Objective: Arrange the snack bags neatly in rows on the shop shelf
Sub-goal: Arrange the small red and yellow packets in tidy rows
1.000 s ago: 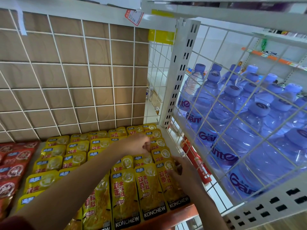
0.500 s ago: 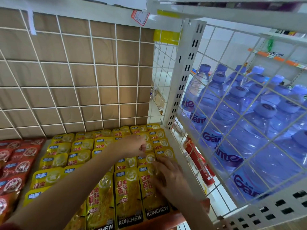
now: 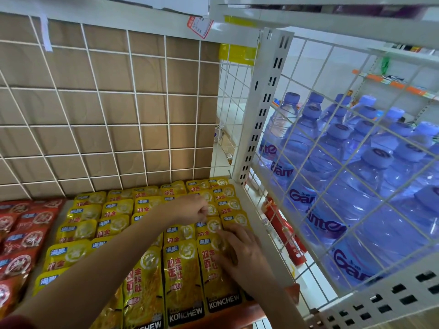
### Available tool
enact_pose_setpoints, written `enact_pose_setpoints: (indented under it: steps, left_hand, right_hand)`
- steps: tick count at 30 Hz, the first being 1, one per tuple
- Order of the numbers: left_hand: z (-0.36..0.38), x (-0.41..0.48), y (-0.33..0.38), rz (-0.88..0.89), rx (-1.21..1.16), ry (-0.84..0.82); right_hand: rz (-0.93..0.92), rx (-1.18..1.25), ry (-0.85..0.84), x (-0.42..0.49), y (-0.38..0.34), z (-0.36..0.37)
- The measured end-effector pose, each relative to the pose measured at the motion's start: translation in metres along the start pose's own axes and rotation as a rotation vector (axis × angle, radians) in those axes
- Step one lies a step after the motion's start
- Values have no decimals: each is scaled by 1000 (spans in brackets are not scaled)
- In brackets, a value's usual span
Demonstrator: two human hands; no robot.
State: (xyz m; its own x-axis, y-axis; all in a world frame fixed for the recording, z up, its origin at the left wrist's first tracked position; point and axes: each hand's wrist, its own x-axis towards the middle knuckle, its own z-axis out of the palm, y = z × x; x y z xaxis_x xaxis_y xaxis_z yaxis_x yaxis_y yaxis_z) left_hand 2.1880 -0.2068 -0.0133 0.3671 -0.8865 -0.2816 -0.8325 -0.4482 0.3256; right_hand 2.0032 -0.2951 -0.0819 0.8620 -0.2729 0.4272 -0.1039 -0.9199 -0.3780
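Yellow snack bags [image 3: 181, 271] marked KONCHEW lie overlapped in several rows on the shop shelf [image 3: 237, 314]. My left hand [image 3: 190, 208] reaches across the rows with its fingers curled, its fingertips at the top edge of a yellow bag [image 3: 212, 225] in the second row from the right; whether it pinches that bag I cannot tell. My right hand [image 3: 242, 254] lies flat on the front bags of the two rightmost rows, fingers spread and pressing down. Part of those rows is hidden under both hands and my left forearm.
Red snack bags [image 3: 21, 241] fill the shelf's left side. A white wire grid [image 3: 107, 115] over a brown board backs the shelf. A white perforated post [image 3: 263, 108] and wire side panel stand at the right, with blue water bottles [image 3: 351, 186] behind.
My right hand has slid left from the rightmost row's edge and now lies flat over the front bags. My left hand stays at the back rows. The camera has shifted slightly.
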Motion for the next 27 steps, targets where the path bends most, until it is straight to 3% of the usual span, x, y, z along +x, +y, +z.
enact_pose_setpoints:
  steps: [15,21,27]
  left_hand:
    - [-1,1,1,13,4,31]
    - [0,-2,3,62,24,223]
    - [15,-4,15,156,-13,282]
  right_hand:
    - [11,39,-44,-1,-2,-2]
    - [251,201,103,-4,5,-16]
    - [299,201,21,-9,14,-24]
